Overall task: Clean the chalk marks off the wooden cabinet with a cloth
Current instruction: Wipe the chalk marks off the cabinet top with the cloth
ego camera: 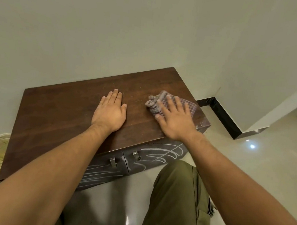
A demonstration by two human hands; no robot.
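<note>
The cloth, a checked rag, lies bunched on the cabinet top near its right end, about midway between the wall edge and the front edge. It is pressed down under the right hand, whose fingers are spread and nearly straight over it. Nothing is curled round it, so it is held by pressure alone. The left hand is laid palm down with its fingers straight on bare wood near the middle of the top. Nothing is held in it, and it seems to be used as a brace.

The cloth is judged light, soft and limp: it is creased into folds at its left side and will take whatever shape is pushed into it. On the smooth wood it is likely to slide easily, which suits wiping, but it may creep out from under a flat palm or roll up at its leading edge. A firmer hold is best taken over the bunched middle, with the loose corners tucked under the fingers.

Only faint specks are seen on the top, towards the wall edge. Heavy white chalk marks are seen on the doors below the front edge, beside the metal handles. For that upright face the cloth will probably need to be gripped, not merely pressed
</note>
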